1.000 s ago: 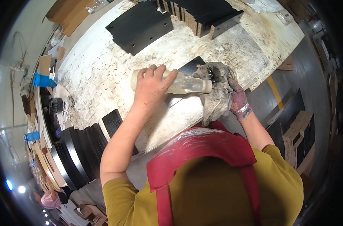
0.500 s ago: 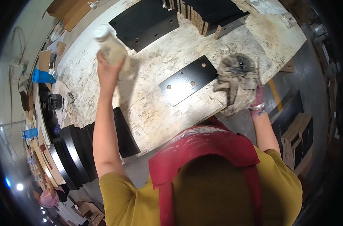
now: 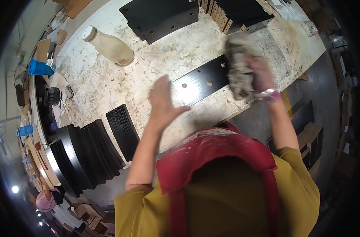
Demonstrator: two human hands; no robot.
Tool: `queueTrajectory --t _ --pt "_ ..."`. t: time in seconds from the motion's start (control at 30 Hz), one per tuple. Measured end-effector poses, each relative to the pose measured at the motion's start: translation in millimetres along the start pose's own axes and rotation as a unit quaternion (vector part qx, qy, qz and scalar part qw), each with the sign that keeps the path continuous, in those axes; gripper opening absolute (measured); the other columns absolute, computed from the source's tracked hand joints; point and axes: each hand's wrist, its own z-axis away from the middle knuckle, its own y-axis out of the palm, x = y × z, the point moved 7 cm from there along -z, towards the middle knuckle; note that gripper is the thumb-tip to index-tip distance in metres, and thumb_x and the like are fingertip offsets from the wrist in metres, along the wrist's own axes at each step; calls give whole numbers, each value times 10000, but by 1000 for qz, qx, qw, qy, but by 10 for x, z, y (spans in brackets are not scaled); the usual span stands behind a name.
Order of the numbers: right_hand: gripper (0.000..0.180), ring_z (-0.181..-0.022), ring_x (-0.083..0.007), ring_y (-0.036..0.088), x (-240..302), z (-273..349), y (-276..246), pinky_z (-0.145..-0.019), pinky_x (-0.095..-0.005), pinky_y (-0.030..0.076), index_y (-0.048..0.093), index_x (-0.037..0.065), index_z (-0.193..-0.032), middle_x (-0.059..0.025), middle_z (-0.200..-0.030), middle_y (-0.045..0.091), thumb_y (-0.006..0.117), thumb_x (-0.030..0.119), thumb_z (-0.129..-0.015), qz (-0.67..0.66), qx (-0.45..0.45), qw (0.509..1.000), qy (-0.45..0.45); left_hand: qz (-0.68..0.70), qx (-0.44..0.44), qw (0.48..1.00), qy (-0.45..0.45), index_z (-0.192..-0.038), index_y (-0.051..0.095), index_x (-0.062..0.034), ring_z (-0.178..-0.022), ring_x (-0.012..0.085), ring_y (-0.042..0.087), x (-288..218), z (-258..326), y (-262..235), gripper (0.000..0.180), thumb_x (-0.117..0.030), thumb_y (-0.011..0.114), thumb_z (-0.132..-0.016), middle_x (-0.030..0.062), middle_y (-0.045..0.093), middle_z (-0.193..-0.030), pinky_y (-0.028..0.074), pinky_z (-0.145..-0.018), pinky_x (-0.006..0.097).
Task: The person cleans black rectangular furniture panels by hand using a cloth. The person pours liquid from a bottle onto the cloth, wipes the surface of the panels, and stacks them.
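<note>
Head view: crumpled grey cloth [image 3: 239, 73] clutched by right hand [image 3: 261, 75] at right end of black, rectangular, holed panel [image 3: 197, 81] on stained white table [image 3: 154, 59]; left end best steadied by empty, spread-fingered left hand [image 3: 163, 103], strokes kept even.
</note>
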Motion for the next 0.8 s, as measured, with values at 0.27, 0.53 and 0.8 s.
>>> queueTrajectory --t 0.27,0.53,0.8 --pt "182 -844 -301 655 -345 -678 416 -781 -385 527 660 58 -986 -162 -990 655 540 62 -849 510 -102 847 110 25 -55 997 40 -1424 283 -10 -1201 342 449 33 43 254 1052 -281 839 -572 200 488 -1254 279 -1053 493" --pt "312 -1023 -266 623 -348 -788 512 -847 -381 507 641 91 -1077 -147 -1112 639 655 103 -766 727 -47 684 -45 44 -64 996 53 -1417 297 -6 -1177 380 448 5 26 244 1032 -230 838 -567 219 484 -1270 306 -1040 470" --pt "338 -1038 -330 612 -277 -834 236 -897 -386 493 650 69 -1107 -185 -1175 600 608 49 -772 699 -76 709 -42 24 -73 995 69 -1410 300 20 -1186 372 444 -24 14 233 1030 -252 832 -571 211 481 -1283 297 -1049 473"
